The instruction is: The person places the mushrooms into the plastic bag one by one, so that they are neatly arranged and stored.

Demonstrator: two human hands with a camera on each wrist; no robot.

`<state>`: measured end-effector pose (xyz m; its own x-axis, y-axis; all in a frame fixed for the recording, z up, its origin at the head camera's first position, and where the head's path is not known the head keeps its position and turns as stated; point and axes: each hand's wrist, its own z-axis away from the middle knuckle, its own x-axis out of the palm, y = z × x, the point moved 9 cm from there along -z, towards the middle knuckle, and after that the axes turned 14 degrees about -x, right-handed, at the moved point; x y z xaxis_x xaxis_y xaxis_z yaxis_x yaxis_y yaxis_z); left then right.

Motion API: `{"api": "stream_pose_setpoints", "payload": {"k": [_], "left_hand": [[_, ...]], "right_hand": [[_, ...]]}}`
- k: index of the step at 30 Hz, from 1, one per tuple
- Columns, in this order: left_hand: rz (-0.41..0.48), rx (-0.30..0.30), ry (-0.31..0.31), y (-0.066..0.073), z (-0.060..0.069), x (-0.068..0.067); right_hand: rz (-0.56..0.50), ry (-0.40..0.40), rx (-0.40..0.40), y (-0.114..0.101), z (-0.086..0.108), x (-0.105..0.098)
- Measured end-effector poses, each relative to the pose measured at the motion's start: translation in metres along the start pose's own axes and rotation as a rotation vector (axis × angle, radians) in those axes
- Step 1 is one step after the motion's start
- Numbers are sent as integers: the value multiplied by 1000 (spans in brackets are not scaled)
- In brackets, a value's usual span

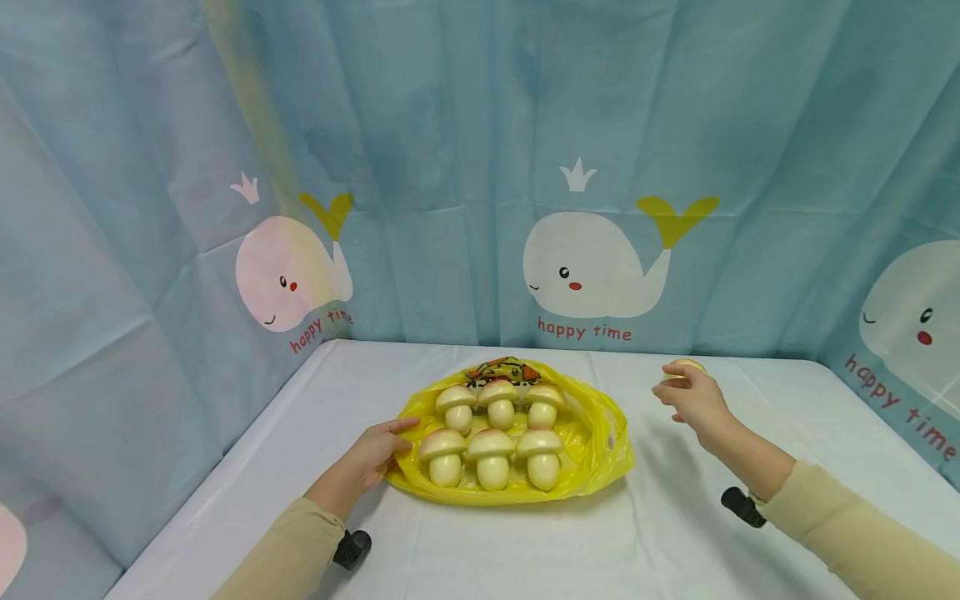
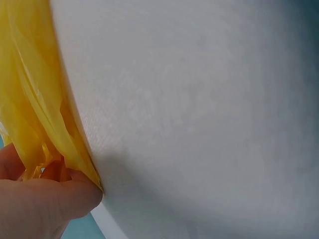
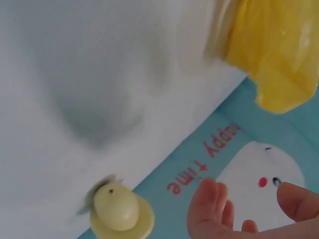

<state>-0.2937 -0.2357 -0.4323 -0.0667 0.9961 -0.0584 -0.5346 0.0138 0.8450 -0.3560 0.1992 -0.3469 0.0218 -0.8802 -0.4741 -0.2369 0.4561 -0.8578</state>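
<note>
A yellow plastic bag (image 1: 487, 497) lies spread on the table with several toy mushrooms (image 1: 492, 460) standing on it in two rows. At the bag's left edge, my left hand (image 1: 375, 454) pinches the plastic; in the left wrist view the thumb (image 2: 75, 196) presses against the gathered yellow film. Over on the right, my right hand (image 1: 697, 404) hovers with its fingers loosely bent and nothing between them. One more mushroom (image 1: 693, 365) shows just behind it. In the right wrist view that mushroom (image 3: 117, 209) sits on the table, apart from the fingers (image 3: 202, 199).
White cloth covers the table (image 1: 480, 550). A pale blue curtain (image 1: 450, 150) with printed whales hangs along its back and sides. The bag's loose handle (image 1: 615, 442) sticks out to the right, between the mushrooms and my right hand.
</note>
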Motion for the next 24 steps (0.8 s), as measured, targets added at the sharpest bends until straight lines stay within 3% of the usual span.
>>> {"api": "stream_pose_setpoints", "payload": {"k": [6,13,24], "left_hand": [[-1,4,-2,1,2,1],[-2,3,3,1,3,0],[3,9,-6,1,3,1]], "right_hand": [[24,59,26,16,-12,-16],[180,89,-3,28,-27,-28],[270,39,65,64,-48,-30]]}}
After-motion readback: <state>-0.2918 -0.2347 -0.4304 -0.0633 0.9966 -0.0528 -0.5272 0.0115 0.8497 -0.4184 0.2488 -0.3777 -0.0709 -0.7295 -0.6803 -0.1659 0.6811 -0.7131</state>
